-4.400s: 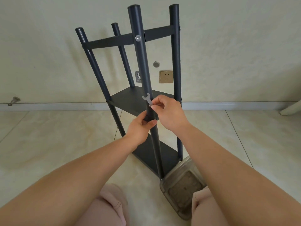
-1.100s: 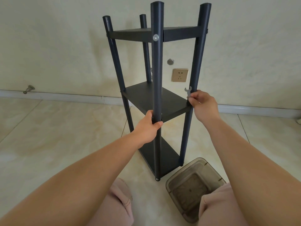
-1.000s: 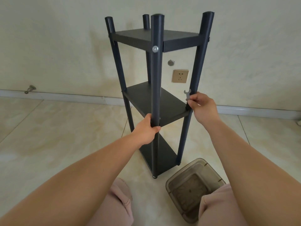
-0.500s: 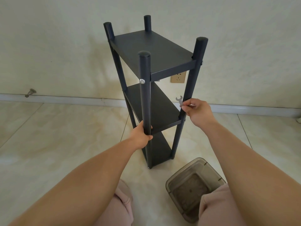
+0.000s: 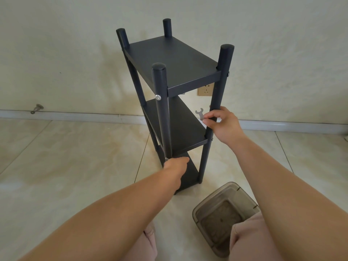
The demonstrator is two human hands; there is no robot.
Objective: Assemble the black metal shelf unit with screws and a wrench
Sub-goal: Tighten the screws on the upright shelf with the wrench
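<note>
Knees in pink fabric at the bottom edge, with a translucent grey-brown plastic tub on the pale tiled floor just right of them. Past that, the left hand is wrapped round the near-left post low down on the black three-tier metal shelf unit, which stands upright on the floor close to the cream wall. Right hand is curled round the near-right post above the middle tier while pinching a small silver flat wrench; a silver screw head shows at the top-tier joint, beige wall socket behind.
</note>
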